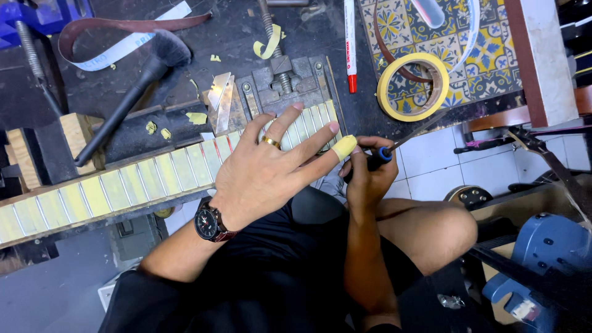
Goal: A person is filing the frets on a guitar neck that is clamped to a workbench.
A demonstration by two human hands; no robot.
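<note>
My left hand [262, 176] wears a gold ring [271, 142]; dark wristwatch [208, 222]; yellow tape [343, 147] wraps one fingertip; black clothing [265, 277].

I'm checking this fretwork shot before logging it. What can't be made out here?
- Head view: the fretboard under the left hand is covered, so its frets there are hidden.
- The file in the right hand: its tip is too thin and dark to trace, its handle buried in the grip.
- The fretboard's far end is cut off by the left edge.

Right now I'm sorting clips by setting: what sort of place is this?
Probably a guitar repair workshop: a masked fretboard neck lies on the bench under the left hand, beside a vise, a masking tape roll and a brush.
</note>
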